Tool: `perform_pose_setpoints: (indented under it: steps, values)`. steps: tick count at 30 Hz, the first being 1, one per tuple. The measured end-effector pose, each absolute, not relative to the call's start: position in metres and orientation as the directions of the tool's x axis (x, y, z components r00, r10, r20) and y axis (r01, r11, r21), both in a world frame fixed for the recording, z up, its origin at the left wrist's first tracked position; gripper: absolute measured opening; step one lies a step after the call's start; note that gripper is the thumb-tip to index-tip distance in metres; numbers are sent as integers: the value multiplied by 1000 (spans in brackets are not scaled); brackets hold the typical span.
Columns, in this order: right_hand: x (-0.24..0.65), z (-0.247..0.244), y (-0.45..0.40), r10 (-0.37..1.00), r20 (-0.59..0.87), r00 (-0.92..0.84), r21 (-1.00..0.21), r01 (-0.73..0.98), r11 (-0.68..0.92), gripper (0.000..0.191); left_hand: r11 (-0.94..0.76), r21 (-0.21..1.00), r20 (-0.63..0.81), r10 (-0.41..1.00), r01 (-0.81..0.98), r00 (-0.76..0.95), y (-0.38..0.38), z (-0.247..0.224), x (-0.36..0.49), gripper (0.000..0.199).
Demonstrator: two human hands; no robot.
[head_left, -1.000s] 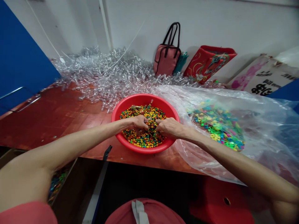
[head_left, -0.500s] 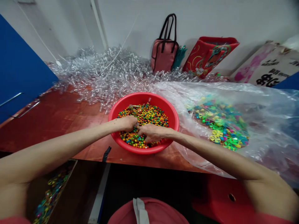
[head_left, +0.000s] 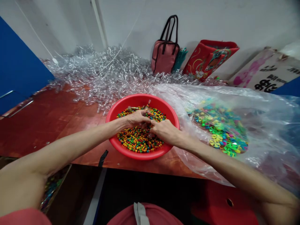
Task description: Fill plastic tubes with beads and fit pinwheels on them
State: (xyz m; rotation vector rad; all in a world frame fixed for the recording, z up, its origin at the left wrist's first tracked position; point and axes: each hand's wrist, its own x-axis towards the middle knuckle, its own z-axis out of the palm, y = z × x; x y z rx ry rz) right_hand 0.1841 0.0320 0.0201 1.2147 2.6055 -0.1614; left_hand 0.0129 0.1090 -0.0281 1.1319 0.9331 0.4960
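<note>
A red plastic basin (head_left: 112, 134) holds a thick layer of small round beads or candies (head_left: 134, 142) in yellow, orange, green and blue. Over its middle, my left hand (head_left: 138, 118) has its fingers curled in, and what they hold is hidden. Close against it, my right hand (head_left: 165, 131) is closed, thumb and forefinger meeting the left fingertips. A clear piece like a small plastic tube shows under the right fingers, partly hidden. Behind the hands, a few clear tubes (head_left: 149, 103) lie on the beads, at least one with coloured balls inside.
Clear plastic tubes (head_left: 98, 75) are heaped along the wall. On the right, a clear plastic bag (head_left: 262, 125) covers colourful plastic wheels (head_left: 217, 140). A pink bag (head_left: 165, 56) and a red bag (head_left: 206, 59) stand behind. A box of colourful pieces (head_left: 52, 184) sits below the table edge.
Both hands have lifted from deep in the beads and moved right and slightly back. Their fingertips now meet above the beads. The view has shifted slightly.
</note>
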Motion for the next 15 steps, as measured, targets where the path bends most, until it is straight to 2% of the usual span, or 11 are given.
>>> perform_pose_setpoints:
  steps: [1, 3, 7, 9, 12, 13, 15]
  values:
    - [172, 17, 30, 729, -295, -618, 87, 742, 665, 32, 376, 922, -370, 778, 96, 509, 110, -26, 5, 41]
    - [149, 8, 26, 664, -329, -672, 133, 663, 737, 36, 355, 932, -352, 824, 79, 444, 111, -23, -10, 40]
    - [122, -6, 26, 487, -361, -795, 7, 520, 854, 37, 284, 955, -292, 861, 83, 418, 107, -13, -33, 36]
    - [124, -9, 35, 419, -334, -844, -141, 485, 863, 30, 232, 959, -279, 866, 162, 415, 106, -9, -44, 33]
    - [142, -10, 53, 355, -224, -907, -503, 420, 755, 28, 14, 905, -215, 877, 425, 430, 108, -9, -59, 21]
    - [150, -11, 58, 356, -164, -920, -630, 375, 680, 26, -84, 834, -204, 872, 546, 446, 108, -12, -61, 18]
    - [166, -12, 64, 398, -59, -915, -823, 270, 500, 17, -281, 613, -216, 839, 738, 499, 108, -21, -58, 15]
